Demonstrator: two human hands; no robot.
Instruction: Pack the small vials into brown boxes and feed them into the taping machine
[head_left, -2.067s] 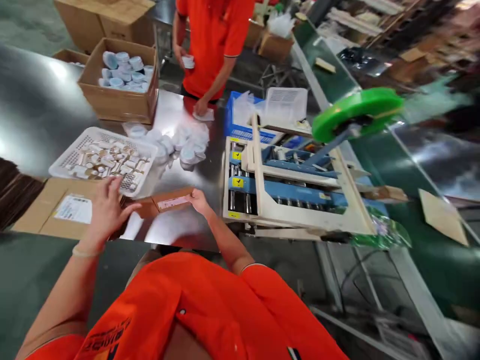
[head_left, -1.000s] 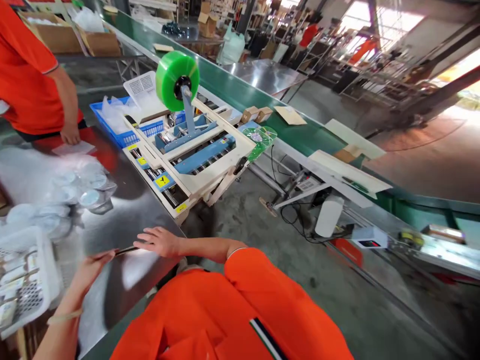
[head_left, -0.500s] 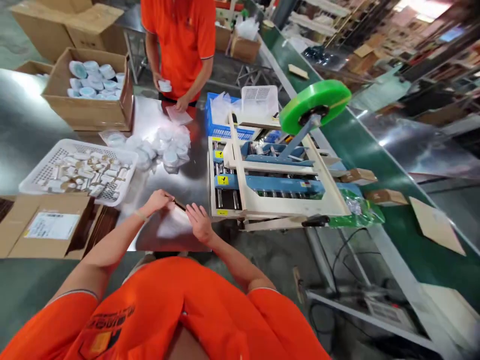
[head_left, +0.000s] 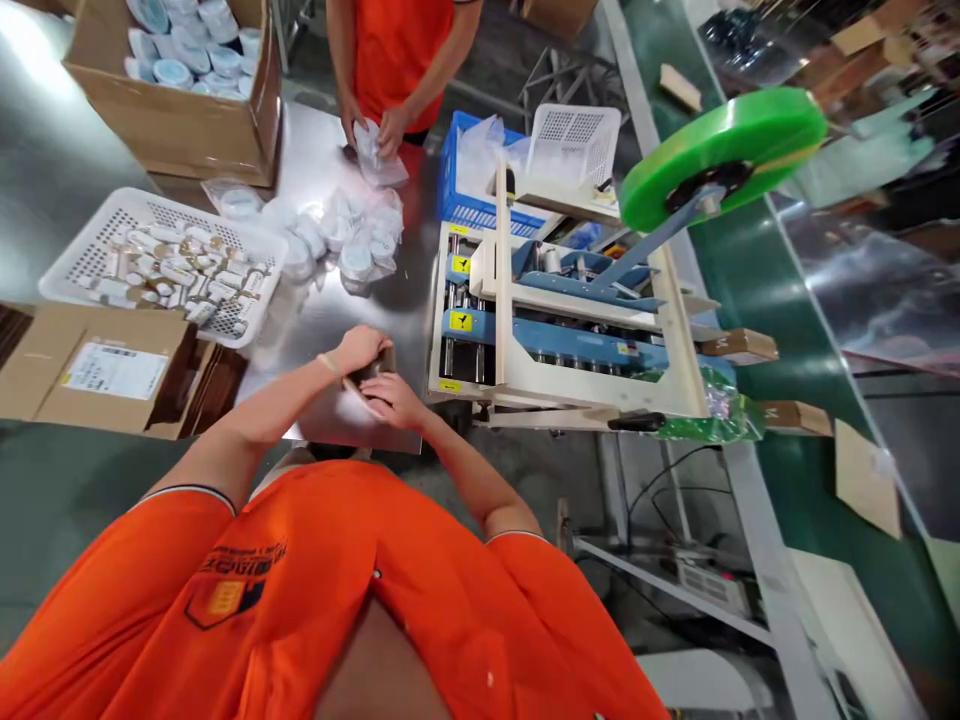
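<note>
Over the front of the metal table point(head_left: 322, 405), my left hand point(head_left: 361, 350) and my right hand point(head_left: 396, 398) hold a small brown cardboard box point(head_left: 377, 366) between them. Its sides stand apart, so a dark hollow shows inside. My left fingers are curled over its far left side, while my right fingers wrap the near right side. Farther back on the table lie clear bags with round white packs point(head_left: 356, 262). To the left stands a white perforated basket point(head_left: 64, 280) of small white-and-gold pieces.
A carton of flat brown cardboard point(head_left: 169, 375) sits left, below a large box point(head_left: 172, 135) of round packs. At right is a sealing machine point(head_left: 510, 345) with a green tape roll point(head_left: 637, 190), beside a green conveyor point(head_left: 795, 500). Opposite, a co-worker's hands point(head_left: 390, 130) hold a clear bag.
The thin brown cardboard between my hands now stands opened into a box shape, and my hands have come closer together. The co-worker's hands have come together at a bag. My view has tilted down.
</note>
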